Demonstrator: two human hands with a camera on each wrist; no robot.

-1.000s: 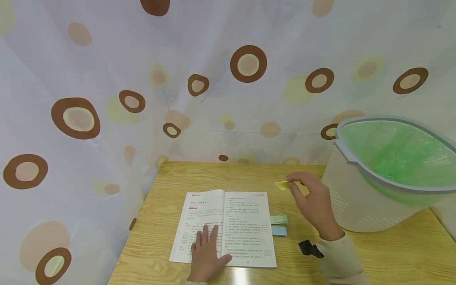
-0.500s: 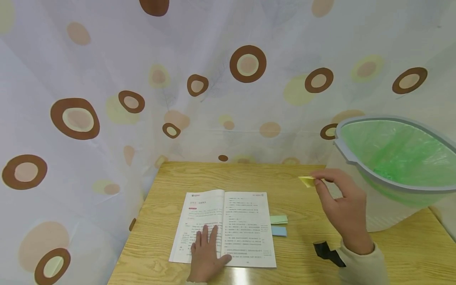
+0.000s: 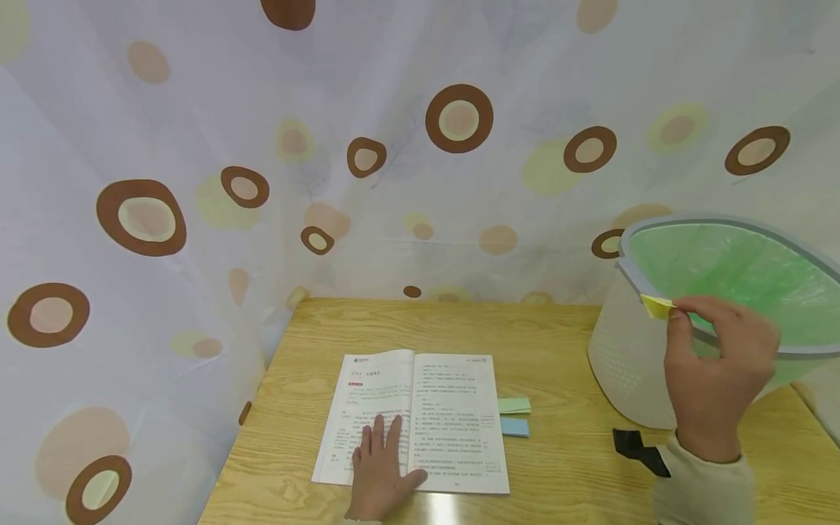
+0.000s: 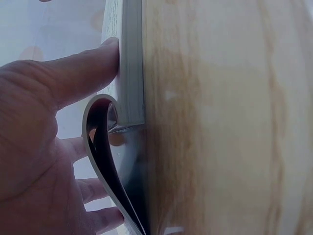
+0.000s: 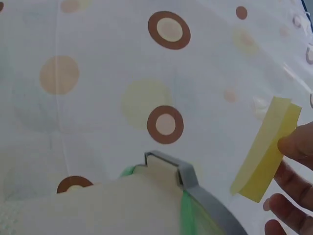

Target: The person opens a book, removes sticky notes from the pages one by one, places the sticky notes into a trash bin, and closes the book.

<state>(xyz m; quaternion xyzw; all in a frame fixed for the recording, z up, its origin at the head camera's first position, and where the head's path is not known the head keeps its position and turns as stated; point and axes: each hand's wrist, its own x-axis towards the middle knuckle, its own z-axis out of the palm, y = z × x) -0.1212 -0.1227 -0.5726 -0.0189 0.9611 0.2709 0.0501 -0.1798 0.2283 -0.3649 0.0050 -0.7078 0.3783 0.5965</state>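
Note:
An open book (image 3: 453,423) lies on the wooden table, its pages printed with text. My left hand (image 3: 382,470) rests flat on the left page near the lower edge, fingers spread; in the left wrist view its thumb (image 4: 88,71) lies against the pages beside the book's curled edge. My right hand (image 3: 718,364) pinches a folded yellow sticky note (image 5: 268,149) between thumb and fingertips, in front of the bin's near rim. A green sticky tab (image 3: 515,405) and a blue sticky tab (image 3: 515,427) stick out from the book's right edge.
At the right stands a whitish bin (image 3: 623,364) with a grey rim (image 5: 215,208) and a green bag liner (image 3: 715,270). A dotted curtain (image 3: 394,146) hangs behind and to the left of the wooden table (image 3: 275,408). A black strap (image 3: 639,450) hangs by the right sleeve.
My right hand has moved to the right with the yellow sticky note, from beyond the book's right side to the bin. My left hand and the book have stayed in place.

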